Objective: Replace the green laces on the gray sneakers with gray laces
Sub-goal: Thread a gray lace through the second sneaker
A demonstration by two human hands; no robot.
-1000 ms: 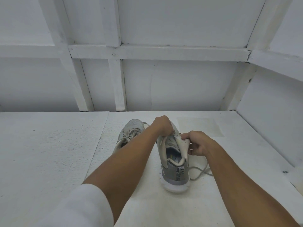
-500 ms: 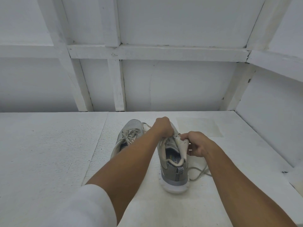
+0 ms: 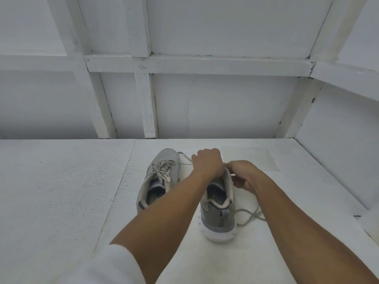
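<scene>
Sneaker under work stands heel toward me toward the surface's far edge, left hand curled on its lace, right hand pinching its top edge; I should draw each crossing snug, keeping the lace flat, untwisted.

A white desk with a rough painted top showed 1 seam running front to back. A faint rectangular patch lay near the desk's rear edge. Behind the desk stood a white panelled wall.
</scene>
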